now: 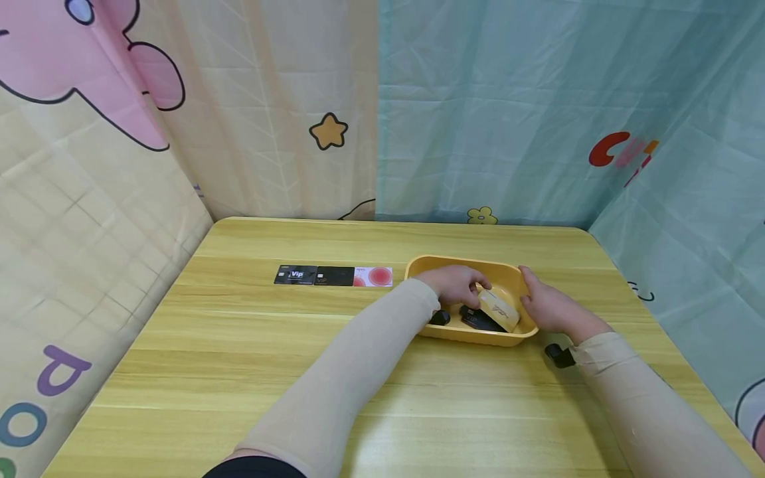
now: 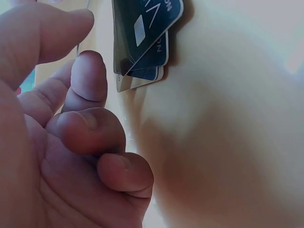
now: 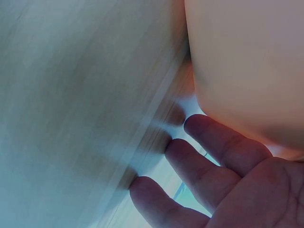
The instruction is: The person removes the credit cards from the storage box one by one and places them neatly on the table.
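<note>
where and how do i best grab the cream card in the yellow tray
Likely the far-left end of the cream card, from above: that end faces the left hand, while the other sits near the yellow tray's front wall. It lies partly over a black card, so pinching its long edges should help.

Count: two hands, one left hand [image 1: 457, 284] and one right hand [image 1: 546, 307]; one table [image 1: 239, 372]; one yellow tray [image 1: 478, 337]. Three cards [image 1: 335, 276] form a row; the tray holds one pale card [image 1: 499, 311] and at least two black cards [image 1: 478, 319], overlap hiding the exact total.
</note>
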